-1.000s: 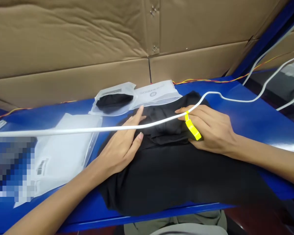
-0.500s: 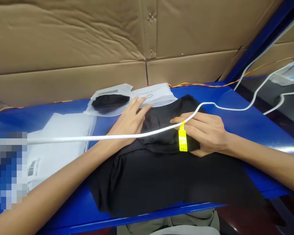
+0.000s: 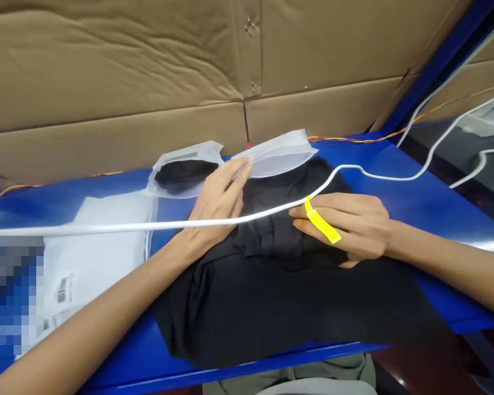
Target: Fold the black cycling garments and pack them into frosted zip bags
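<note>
A black garment (image 3: 296, 307) lies partly folded and rumpled in front of me, its lower part spread flat to the table's near edge. My left hand (image 3: 220, 206) rests palm down on its upper left, fingers stretched out, the tips at a clear plastic bag (image 3: 275, 159) behind the cloth. Whether those tips pinch the bag cannot be seen. On the right, my right hand (image 3: 349, 225) has its fingers bent over a fold of the garment, thumb low and partly hidden. A white cable (image 3: 267, 213) with a yellow tag (image 3: 323, 226) crosses in front of both hands.
Another bag with something black inside (image 3: 185, 173) sits behind my left hand. Flat white packages with barcode labels (image 3: 102, 236) lie on the left of the blue table (image 3: 379, 159). A brown cardboard wall (image 3: 148, 71) closes the back, with red and yellow wires (image 3: 354, 140) along its foot.
The clear bag behind the garment has shifted right and tilted up on its right side. My right hand has moved slightly right, and the yellow tag has swung sideways.
</note>
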The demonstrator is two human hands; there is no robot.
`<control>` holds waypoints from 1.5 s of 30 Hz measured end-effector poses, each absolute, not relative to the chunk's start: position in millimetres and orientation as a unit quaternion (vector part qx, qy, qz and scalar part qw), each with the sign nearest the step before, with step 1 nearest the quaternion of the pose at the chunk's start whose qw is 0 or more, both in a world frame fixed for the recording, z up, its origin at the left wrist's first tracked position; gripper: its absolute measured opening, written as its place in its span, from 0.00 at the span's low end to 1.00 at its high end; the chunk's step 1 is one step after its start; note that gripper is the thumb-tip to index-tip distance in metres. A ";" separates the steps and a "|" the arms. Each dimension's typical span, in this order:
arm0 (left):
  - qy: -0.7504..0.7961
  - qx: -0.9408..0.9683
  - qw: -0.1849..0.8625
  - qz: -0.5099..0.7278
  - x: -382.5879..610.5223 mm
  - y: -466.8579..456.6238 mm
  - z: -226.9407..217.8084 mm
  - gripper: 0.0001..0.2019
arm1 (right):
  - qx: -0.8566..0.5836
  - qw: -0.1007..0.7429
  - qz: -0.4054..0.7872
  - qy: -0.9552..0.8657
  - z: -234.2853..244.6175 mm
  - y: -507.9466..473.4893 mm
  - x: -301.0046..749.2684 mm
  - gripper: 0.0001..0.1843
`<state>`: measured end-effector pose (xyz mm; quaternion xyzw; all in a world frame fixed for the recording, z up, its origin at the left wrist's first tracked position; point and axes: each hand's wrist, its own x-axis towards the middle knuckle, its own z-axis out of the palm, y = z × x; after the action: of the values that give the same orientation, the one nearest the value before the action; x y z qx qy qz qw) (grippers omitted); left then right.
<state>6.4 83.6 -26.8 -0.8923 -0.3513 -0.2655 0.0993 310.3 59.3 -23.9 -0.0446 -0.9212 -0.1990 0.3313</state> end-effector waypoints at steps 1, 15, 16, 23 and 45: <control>-0.341 -0.895 0.108 -0.267 7.6 82.7 -24.9 0.26 | -0.042 0.330 -0.198 -0.922 -22.7 58.7 309.8 0.29; -0.241 -0.942 0.178 -0.152 1.6 53.2 7.4 0.23 | -0.032 0.362 -0.178 -0.914 -21.8 53.8 304.8 0.14; -0.246 -0.941 0.192 -0.128 1.5 51.4 10.8 0.22 | -0.030 0.352 -0.175 -0.919 -19.2 52.8 305.5 0.15; -0.272 -0.943 0.125 -0.146 -7.9 39.7 23.0 0.18 | 0.022 0.332 -0.194 -0.923 -12.6 49.0 304.4 0.11; -0.301 -0.935 0.018 -0.189 -9.8 32.7 0.5 0.18 | 0.002 0.381 -0.207 -0.901 -20.7 32.2 285.4 0.09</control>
<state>-9.8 32.7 0.5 -0.9346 -0.3011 -0.1886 0.0180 285.4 32.2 -20.7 0.0023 -0.9012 -0.2067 0.3810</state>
